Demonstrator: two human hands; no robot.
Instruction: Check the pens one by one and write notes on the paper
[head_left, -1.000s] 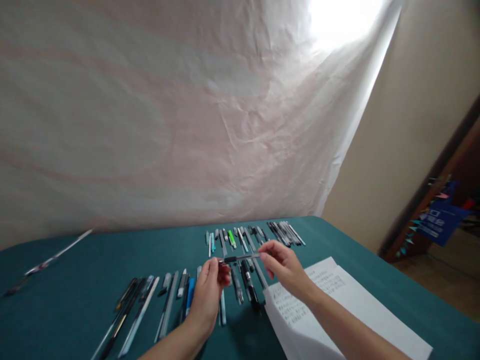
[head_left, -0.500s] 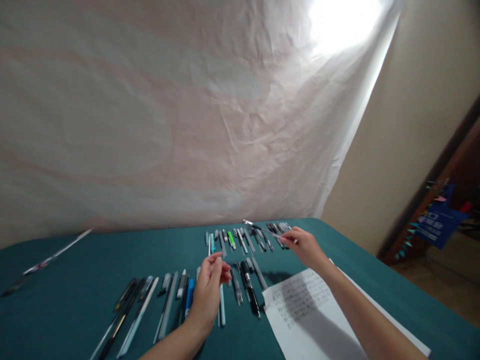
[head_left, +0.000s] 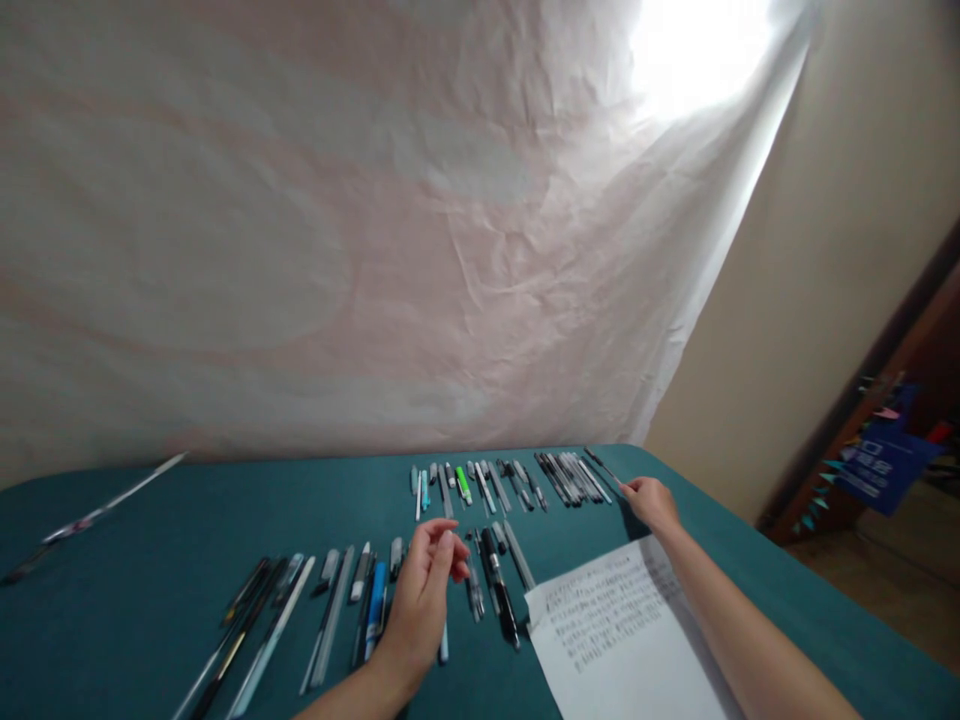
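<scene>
Between the fingers of my right hand [head_left: 651, 503] is a thin pen [head_left: 602, 464] with a dark far end. It points away from me, just right of a tight row of pens [head_left: 571, 478] at the table's back right. My left hand [head_left: 429, 580] hovers over the front row of pens, fingers loosely curled with gaps between them and nothing visible in them. Close to it lie a blue marker [head_left: 376, 605] on the left and a thick black pen [head_left: 499, 585] on the right. Pens beneath this hand are partly hidden.
A handwritten sheet of paper [head_left: 600, 630] lies under my right forearm. Farther back are a green highlighter [head_left: 463, 485] and several other pens. At far left a long thin stick-like item [head_left: 105, 515] rests on the teal tablecloth [head_left: 135, 600]. Behind hangs a pale curtain [head_left: 300, 250].
My right hand has moved right with the pen, from above the back row to its right side. The left hand has stayed nearly in place. The view has shifted slightly.
</scene>
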